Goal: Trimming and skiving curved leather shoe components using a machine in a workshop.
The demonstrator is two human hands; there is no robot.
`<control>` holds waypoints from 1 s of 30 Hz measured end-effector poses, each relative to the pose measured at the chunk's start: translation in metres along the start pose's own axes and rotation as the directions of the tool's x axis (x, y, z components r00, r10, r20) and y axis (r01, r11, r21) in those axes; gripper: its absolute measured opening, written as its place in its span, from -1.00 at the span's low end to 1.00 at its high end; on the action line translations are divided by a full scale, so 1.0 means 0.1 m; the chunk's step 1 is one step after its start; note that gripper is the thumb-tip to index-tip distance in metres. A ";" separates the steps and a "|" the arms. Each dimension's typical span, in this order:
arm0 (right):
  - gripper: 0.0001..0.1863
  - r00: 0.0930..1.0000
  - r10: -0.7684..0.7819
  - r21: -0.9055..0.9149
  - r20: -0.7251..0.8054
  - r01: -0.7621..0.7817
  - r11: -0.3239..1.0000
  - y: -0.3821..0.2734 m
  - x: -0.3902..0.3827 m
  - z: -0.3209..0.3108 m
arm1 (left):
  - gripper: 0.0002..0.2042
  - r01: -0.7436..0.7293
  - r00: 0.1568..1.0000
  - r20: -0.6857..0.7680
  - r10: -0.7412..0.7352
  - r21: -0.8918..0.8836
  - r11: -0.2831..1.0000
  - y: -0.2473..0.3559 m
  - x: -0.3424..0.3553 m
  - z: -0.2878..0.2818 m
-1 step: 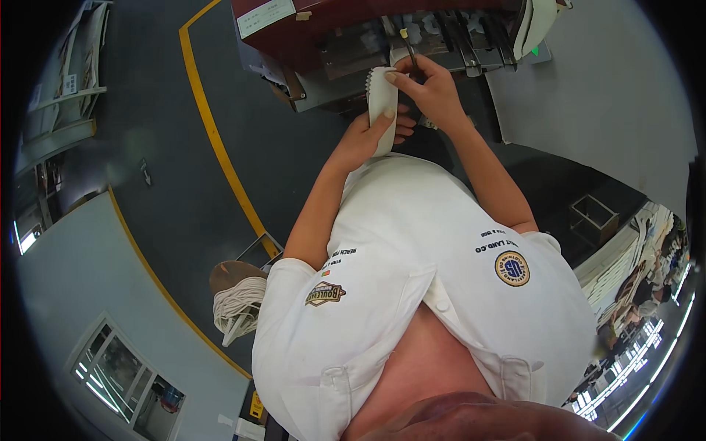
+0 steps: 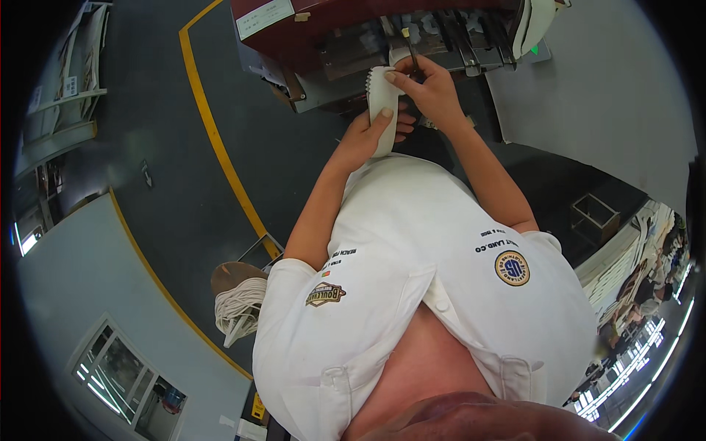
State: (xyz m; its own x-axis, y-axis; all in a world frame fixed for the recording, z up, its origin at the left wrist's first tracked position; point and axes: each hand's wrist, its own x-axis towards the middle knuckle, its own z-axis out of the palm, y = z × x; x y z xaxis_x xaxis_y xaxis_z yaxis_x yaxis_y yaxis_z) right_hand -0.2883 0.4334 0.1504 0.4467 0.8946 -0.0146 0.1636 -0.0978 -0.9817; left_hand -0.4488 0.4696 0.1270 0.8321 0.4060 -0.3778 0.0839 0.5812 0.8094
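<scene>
Δ none visible, same hold, handling unadvanced | left hand (image 2: 360,143): half-closed, thumb over white notched strip (image 2: 382,95) | right hand (image 2: 439,95): pinching strip's far end | red-cased machine (image 2: 331,16) just beyond hands

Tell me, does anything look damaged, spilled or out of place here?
Nothing clearly stands out. The left hand and right hand hold the white piece, whose toothed edge looks regular rather than torn; I see no spill.

The dark floor (image 2: 158,88) bears a bent yellow stripe (image 2: 212,135) and a pale arrow-like mark (image 2: 146,175).
</scene>
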 end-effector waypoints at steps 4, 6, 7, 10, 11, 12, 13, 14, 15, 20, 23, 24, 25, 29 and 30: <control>-0.84 0.991 0.135 0.019 -0.020 -0.134 0.991 0.00 -0.11 0.04 | -0.61 -0.032 0.993 -0.118 0.012 -0.165 0.986 0.08 0.01 0.08; -0.84 0.974 -0.218 -0.205 -0.061 0.201 0.958 0.05 -0.15 0.03 | -0.61 -0.021 0.994 -0.108 0.007 -0.129 0.991 0.07 0.03 0.03; -0.84 0.974 -0.216 -0.205 -0.065 0.199 0.958 0.07 -0.16 0.03 | -0.62 -0.012 0.995 -0.102 0.002 -0.097 0.995 0.05 0.03 0.00; -0.82 0.976 -0.216 -0.164 -0.031 0.208 0.964 0.11 -0.15 -0.03 | -0.58 -0.015 0.998 -0.053 0.015 -0.012 1.000 0.03 0.04 -0.03; -0.81 0.950 -0.311 -0.193 0.000 0.305 0.932 0.11 -0.13 -0.07 | -0.58 -0.013 0.999 -0.051 0.012 -0.011 1.000 0.04 0.04 -0.02; -0.81 0.915 -0.402 -0.219 0.034 0.399 0.890 0.11 -0.12 -0.10 | -0.54 -0.007 0.999 -0.043 0.004 -0.071 0.997 0.05 0.03 -0.01; -0.81 0.915 -0.401 -0.219 0.031 0.398 0.891 0.09 -0.14 -0.13 | -0.49 -0.001 0.999 -0.036 -0.004 -0.130 0.992 0.06 0.02 -0.01; -0.79 0.973 -0.187 -0.117 0.134 0.203 0.972 0.08 -0.17 -0.15 | -0.49 0.001 0.999 -0.034 -0.005 -0.128 0.992 0.07 0.02 -0.03; -0.76 0.967 0.026 -0.038 0.254 -0.017 0.999 0.07 -0.18 -0.16 | -0.45 0.057 0.998 -0.026 -0.065 -0.226 0.973 0.07 0.02 -0.06; -0.76 0.939 0.119 -0.125 0.323 -0.082 0.989 0.26 -0.26 -0.04 | -0.54 0.056 0.996 -0.038 -0.078 -0.414 0.909 -0.14 0.22 -0.20; -0.74 0.942 0.159 0.069 0.296 -0.187 0.980 0.43 -0.33 -0.05 | -0.69 0.030 0.975 -0.198 -0.103 -0.341 0.940 -0.21 0.28 -0.31; -0.74 0.953 0.140 0.133 0.267 -0.181 0.975 0.47 -0.35 -0.11 | -0.73 -0.089 0.943 -0.332 -0.020 -0.312 0.946 -0.18 0.30 -0.35; -0.74 0.953 0.140 0.136 0.270 -0.181 0.974 0.50 -0.34 -0.20 | -0.76 -0.209 0.883 -0.466 0.065 -0.265 0.942 -0.12 0.28 -0.39; -0.76 0.840 0.391 -0.085 0.377 -0.390 0.917 0.51 -0.34 -0.92 | -0.76 -0.196 0.612 -0.510 0.604 0.643 0.741 -0.03 0.16 -0.64; -0.77 0.747 0.520 -0.085 0.415 -0.537 0.839 0.50 -0.35 -1.07 | -0.77 -0.175 0.630 -0.482 0.609 0.675 0.716 0.05 0.14 -0.61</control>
State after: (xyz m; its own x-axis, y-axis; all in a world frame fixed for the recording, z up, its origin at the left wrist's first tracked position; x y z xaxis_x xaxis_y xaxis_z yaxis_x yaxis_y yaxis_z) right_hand -0.2016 0.3510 0.1225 0.0532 0.7982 -0.6000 -0.0281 -0.5994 -0.8000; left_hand -0.4701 0.5219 0.0983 0.3114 0.9495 0.0380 0.2844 -0.1313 0.9497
